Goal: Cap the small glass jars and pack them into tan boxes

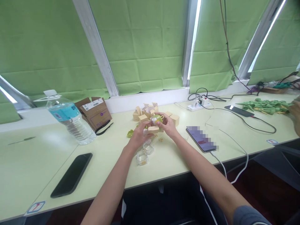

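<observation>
My right hand (169, 125) pinches a small green and clear case with a yellow ring (157, 119), above the table. My left hand (138, 137) is curled round a small tan cardboard box (153, 129), with its flap side toward me. Behind both hands lies a pile of similar small boxes (142, 118), some with flaps up. Green plastic pieces (130, 133) lie just left of my left hand. Two clear plastic cases (142, 158) rest on the table in front of it. A small yellow piece (161, 140) lies below my right hand.
A large water bottle (70, 120) and an opened brown carton (97, 114) stand at left, near a dark phone (71, 175). To the right are a charging phone (201, 140), a power strip (198, 106) with cables, another phone (239, 111), green pieces (264, 106) and another person's hand (294, 112).
</observation>
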Demonstrator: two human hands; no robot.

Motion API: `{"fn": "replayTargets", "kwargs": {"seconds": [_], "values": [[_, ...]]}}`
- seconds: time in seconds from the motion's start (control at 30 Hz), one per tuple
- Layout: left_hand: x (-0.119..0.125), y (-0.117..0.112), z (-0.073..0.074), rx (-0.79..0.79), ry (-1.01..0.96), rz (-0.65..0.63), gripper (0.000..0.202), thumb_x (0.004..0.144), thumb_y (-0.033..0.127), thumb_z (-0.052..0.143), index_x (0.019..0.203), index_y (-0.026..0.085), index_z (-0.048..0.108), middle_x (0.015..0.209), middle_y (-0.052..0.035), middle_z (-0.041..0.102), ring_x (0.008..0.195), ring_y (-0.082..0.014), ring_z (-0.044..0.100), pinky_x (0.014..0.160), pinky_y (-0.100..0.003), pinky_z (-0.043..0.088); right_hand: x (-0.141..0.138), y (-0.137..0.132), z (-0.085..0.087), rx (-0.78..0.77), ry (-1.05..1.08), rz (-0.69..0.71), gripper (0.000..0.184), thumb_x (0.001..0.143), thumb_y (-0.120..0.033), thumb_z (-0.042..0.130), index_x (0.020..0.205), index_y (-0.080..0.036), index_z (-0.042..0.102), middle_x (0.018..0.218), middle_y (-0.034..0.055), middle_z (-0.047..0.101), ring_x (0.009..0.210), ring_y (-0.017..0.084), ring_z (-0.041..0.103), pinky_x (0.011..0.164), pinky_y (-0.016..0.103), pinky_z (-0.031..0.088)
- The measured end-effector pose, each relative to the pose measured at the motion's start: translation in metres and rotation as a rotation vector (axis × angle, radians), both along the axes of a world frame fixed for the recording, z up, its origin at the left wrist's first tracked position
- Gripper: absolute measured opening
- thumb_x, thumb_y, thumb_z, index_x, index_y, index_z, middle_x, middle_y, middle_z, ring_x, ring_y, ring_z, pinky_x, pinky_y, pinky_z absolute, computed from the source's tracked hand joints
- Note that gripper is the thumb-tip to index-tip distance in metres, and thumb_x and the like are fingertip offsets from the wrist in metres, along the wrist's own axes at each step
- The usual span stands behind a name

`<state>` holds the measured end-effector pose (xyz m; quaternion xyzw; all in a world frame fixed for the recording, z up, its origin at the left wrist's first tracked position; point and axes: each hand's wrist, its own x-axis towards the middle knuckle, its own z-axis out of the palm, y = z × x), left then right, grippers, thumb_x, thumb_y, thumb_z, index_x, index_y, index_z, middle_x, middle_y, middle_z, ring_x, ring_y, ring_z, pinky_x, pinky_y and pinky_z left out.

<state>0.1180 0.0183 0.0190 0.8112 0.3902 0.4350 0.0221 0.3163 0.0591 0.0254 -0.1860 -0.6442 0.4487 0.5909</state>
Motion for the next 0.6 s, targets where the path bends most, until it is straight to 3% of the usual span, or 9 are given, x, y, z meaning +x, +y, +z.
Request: {"fn": "replayTargets", "kwargs": {"seconds": [0.3,0.6], "values": [[0.0001,-0.0017,0.0027,0.028,0.039,-0.016,0.048,0.082,0.029,0.078,0.125,0.024,0.058,0.119,-0.0084,0.071,0.110,-0.0256,0.068,0.092,-0.041,0.056,-0.0003,0.0001,-0.0051,0.109,0.007,-0.117,0.057,0.081,-0.057,0.074,0.126,-0.023,0.063,0.119,0.0090,0.069,0.105,0.025,0.065,0.090,0.038,0.054],[-0.0011,-0.0001,0.0008,0.075,0.102,0.011,0.050,0.081,0.028,0.078,0.126,0.024,0.056,0.118,-0.0079,0.070,0.110,-0.0256,0.068,0.092,-0.040,0.056,0.0015,-0.0046,-0.0072,0.138,-0.084,-0.142,0.049,0.086,-0.051,0.071,0.126,-0.025,0.063,0.105,0.0036,0.069,0.084,0.018,0.064,0.074,0.031,0.053]]}}
